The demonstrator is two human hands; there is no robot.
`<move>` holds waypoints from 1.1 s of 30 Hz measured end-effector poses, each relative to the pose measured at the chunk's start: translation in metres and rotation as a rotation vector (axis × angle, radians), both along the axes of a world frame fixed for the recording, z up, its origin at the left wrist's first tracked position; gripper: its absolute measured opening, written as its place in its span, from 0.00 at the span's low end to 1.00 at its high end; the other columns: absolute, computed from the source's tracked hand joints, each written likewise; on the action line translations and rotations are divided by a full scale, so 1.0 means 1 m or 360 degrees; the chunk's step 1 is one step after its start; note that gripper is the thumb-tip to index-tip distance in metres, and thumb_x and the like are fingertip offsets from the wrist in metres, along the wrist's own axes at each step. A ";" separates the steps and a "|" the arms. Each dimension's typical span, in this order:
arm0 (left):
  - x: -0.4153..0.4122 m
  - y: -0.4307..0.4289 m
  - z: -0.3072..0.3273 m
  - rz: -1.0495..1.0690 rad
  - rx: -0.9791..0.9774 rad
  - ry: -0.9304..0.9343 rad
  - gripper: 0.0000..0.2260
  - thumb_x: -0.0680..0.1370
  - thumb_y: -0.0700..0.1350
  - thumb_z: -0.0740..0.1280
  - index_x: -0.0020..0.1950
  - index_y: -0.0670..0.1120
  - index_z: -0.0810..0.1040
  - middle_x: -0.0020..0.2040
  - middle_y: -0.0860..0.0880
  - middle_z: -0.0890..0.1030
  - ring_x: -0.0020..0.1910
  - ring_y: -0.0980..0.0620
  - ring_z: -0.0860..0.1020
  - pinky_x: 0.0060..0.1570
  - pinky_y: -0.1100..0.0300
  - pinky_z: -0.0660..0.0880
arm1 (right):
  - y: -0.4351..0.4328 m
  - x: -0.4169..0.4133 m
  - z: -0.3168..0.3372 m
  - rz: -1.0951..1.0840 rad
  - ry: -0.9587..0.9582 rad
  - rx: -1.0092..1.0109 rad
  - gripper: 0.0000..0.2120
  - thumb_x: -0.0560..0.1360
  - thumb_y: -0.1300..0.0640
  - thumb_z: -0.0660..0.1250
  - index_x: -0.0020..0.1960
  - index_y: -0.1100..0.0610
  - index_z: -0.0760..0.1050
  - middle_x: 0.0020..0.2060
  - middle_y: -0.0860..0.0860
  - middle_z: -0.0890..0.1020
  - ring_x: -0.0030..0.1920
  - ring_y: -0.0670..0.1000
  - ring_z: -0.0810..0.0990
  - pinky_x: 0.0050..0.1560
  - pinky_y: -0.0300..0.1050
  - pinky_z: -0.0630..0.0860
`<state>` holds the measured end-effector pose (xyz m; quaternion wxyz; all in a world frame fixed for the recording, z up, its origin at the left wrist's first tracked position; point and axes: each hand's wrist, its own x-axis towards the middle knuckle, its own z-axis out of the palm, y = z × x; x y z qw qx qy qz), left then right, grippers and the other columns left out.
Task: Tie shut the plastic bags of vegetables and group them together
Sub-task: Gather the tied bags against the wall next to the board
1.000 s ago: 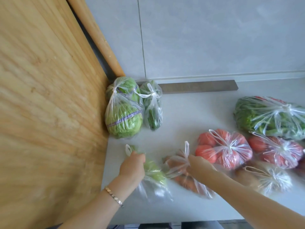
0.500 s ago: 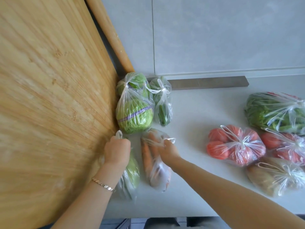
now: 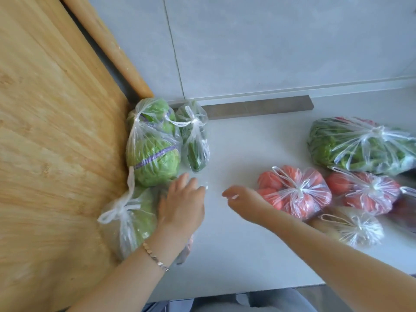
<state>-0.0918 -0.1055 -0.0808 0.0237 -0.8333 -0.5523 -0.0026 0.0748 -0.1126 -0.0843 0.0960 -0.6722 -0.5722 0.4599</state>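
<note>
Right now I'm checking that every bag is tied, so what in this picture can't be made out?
Head view:
- Reddish bag: left hand and wrist cover it; only a corner shows, knot hidden.
- Dark purple bag: cut off by the right edge; contents unclear.
- Pale bag: right forearm covers its near end; contents blurred.
- Leafy greens bag: runs past the right edge.

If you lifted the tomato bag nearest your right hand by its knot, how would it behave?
The bag of tomatoes would probably sag and swing, since its thin film looks floppy. It likely feels heavy for its size: several round tomatoes fill it. Pushed, it may roll slightly.
</note>
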 end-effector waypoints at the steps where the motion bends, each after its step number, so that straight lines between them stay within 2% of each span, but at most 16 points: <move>1: 0.020 0.002 -0.004 -0.0100 -0.0010 -0.0090 0.04 0.61 0.41 0.64 0.31 0.48 0.78 0.38 0.50 0.82 0.49 0.45 0.78 0.47 0.56 0.71 | -0.002 0.025 0.005 0.0025 -0.0154 0.0047 0.13 0.75 0.62 0.59 0.58 0.57 0.76 0.55 0.53 0.80 0.47 0.49 0.76 0.41 0.29 0.64; 3: 0.065 0.004 -0.008 -0.0278 -0.0111 -0.0228 0.06 0.61 0.41 0.59 0.30 0.47 0.76 0.34 0.49 0.80 0.42 0.44 0.79 0.41 0.58 0.72 | -0.011 0.083 0.008 0.0046 -0.0502 -0.0033 0.13 0.77 0.60 0.57 0.59 0.59 0.73 0.56 0.55 0.79 0.54 0.53 0.77 0.42 0.27 0.66; 4: 0.092 0.003 -0.011 -0.0343 -0.0197 -0.0285 0.04 0.61 0.40 0.62 0.31 0.46 0.76 0.34 0.48 0.79 0.39 0.43 0.79 0.38 0.58 0.74 | -0.018 0.115 0.009 -0.0025 -0.0697 -0.0084 0.14 0.77 0.58 0.57 0.60 0.59 0.72 0.57 0.56 0.78 0.55 0.56 0.76 0.48 0.32 0.70; 5: 0.111 0.005 -0.014 -0.0373 -0.0287 -0.0339 0.03 0.63 0.40 0.66 0.35 0.44 0.77 0.36 0.46 0.80 0.40 0.42 0.79 0.38 0.56 0.74 | -0.022 0.138 0.006 -0.0090 -0.0877 -0.0102 0.16 0.76 0.56 0.57 0.61 0.60 0.70 0.57 0.57 0.76 0.56 0.57 0.75 0.53 0.41 0.73; 6: 0.132 0.006 -0.016 -0.0382 -0.0385 -0.0384 0.05 0.65 0.41 0.68 0.40 0.43 0.78 0.40 0.44 0.81 0.42 0.41 0.79 0.40 0.54 0.75 | -0.029 0.161 0.003 -0.0185 -0.1041 -0.0183 0.19 0.76 0.53 0.57 0.63 0.60 0.68 0.58 0.58 0.74 0.58 0.59 0.74 0.56 0.49 0.74; 8: 0.170 0.008 -0.025 -0.0411 -0.0477 -0.0417 0.10 0.72 0.45 0.66 0.50 0.42 0.77 0.50 0.43 0.80 0.50 0.41 0.78 0.50 0.51 0.73 | -0.043 0.198 -0.007 -0.0372 -0.1252 -0.0391 0.28 0.75 0.43 0.57 0.68 0.60 0.61 0.63 0.60 0.70 0.62 0.61 0.71 0.59 0.53 0.72; 11: 0.215 0.012 -0.032 -0.0395 -0.0689 -0.0207 0.18 0.77 0.49 0.60 0.64 0.43 0.69 0.61 0.43 0.75 0.60 0.41 0.73 0.61 0.49 0.66 | -0.061 0.232 -0.027 -0.0309 -0.1192 -0.0539 0.33 0.74 0.39 0.55 0.72 0.56 0.55 0.64 0.63 0.69 0.62 0.63 0.70 0.61 0.57 0.71; 14: 0.242 0.016 -0.034 -0.0295 -0.0797 0.0039 0.21 0.78 0.54 0.58 0.66 0.42 0.66 0.65 0.42 0.71 0.65 0.40 0.67 0.62 0.48 0.63 | -0.069 0.244 -0.028 -0.0419 -0.1018 -0.0473 0.36 0.70 0.37 0.63 0.67 0.62 0.62 0.61 0.62 0.73 0.59 0.62 0.73 0.57 0.54 0.71; 17: 0.249 0.021 -0.032 -0.0237 -0.0843 0.0202 0.24 0.78 0.56 0.58 0.67 0.41 0.66 0.63 0.40 0.74 0.66 0.39 0.66 0.63 0.48 0.64 | -0.065 0.242 -0.032 -0.0074 -0.1079 -0.0430 0.48 0.59 0.25 0.62 0.65 0.58 0.64 0.61 0.59 0.71 0.62 0.60 0.71 0.58 0.53 0.72; 18: 0.250 0.024 -0.032 -0.0227 -0.0838 0.0223 0.23 0.78 0.57 0.58 0.65 0.41 0.68 0.61 0.40 0.75 0.65 0.39 0.68 0.62 0.49 0.65 | -0.068 0.239 -0.031 0.0075 -0.1090 -0.0426 0.45 0.59 0.27 0.64 0.65 0.57 0.64 0.60 0.58 0.71 0.61 0.59 0.71 0.59 0.52 0.72; 20: 0.248 0.028 -0.033 -0.0208 -0.0878 0.0190 0.21 0.78 0.57 0.58 0.61 0.42 0.72 0.58 0.40 0.77 0.62 0.40 0.71 0.59 0.52 0.67 | -0.073 0.235 -0.031 0.0263 -0.1122 -0.0379 0.35 0.65 0.39 0.70 0.65 0.53 0.62 0.61 0.56 0.69 0.62 0.58 0.71 0.59 0.51 0.72; 22: 0.244 0.029 -0.031 -0.0181 -0.0897 0.0119 0.20 0.78 0.57 0.57 0.58 0.42 0.74 0.56 0.40 0.79 0.61 0.40 0.72 0.57 0.53 0.68 | -0.076 0.232 -0.028 0.0418 -0.1205 -0.0249 0.25 0.71 0.51 0.69 0.65 0.51 0.64 0.61 0.54 0.68 0.63 0.57 0.70 0.59 0.52 0.74; 24: 0.235 0.024 -0.027 -0.0098 -0.0880 0.0042 0.19 0.79 0.56 0.57 0.57 0.43 0.75 0.55 0.40 0.79 0.58 0.40 0.75 0.54 0.54 0.70 | -0.078 0.236 -0.030 0.0614 -0.1261 -0.0093 0.18 0.73 0.58 0.65 0.62 0.51 0.69 0.60 0.53 0.69 0.63 0.55 0.70 0.57 0.52 0.75; 28: 0.199 0.018 -0.023 0.0192 -0.0862 -0.0274 0.15 0.79 0.54 0.56 0.54 0.44 0.73 0.49 0.44 0.81 0.50 0.41 0.79 0.44 0.57 0.70 | -0.079 0.234 -0.027 0.0645 -0.1160 -0.0045 0.15 0.73 0.62 0.62 0.59 0.54 0.74 0.59 0.51 0.72 0.61 0.54 0.73 0.56 0.47 0.75; 31: 0.162 0.017 -0.025 0.0465 -0.0845 -0.0445 0.14 0.79 0.53 0.56 0.45 0.44 0.75 0.41 0.45 0.80 0.45 0.42 0.79 0.39 0.58 0.68 | -0.074 0.233 -0.024 0.0746 -0.1151 -0.0081 0.14 0.74 0.60 0.63 0.59 0.56 0.74 0.59 0.49 0.74 0.60 0.52 0.74 0.54 0.43 0.73; 33: 0.134 0.014 -0.028 0.0630 -0.0802 -0.0495 0.15 0.80 0.51 0.56 0.39 0.44 0.73 0.35 0.46 0.76 0.43 0.41 0.79 0.37 0.58 0.67 | -0.071 0.229 -0.024 0.0767 -0.1129 -0.0218 0.12 0.73 0.59 0.63 0.56 0.55 0.75 0.53 0.47 0.76 0.59 0.49 0.75 0.53 0.41 0.73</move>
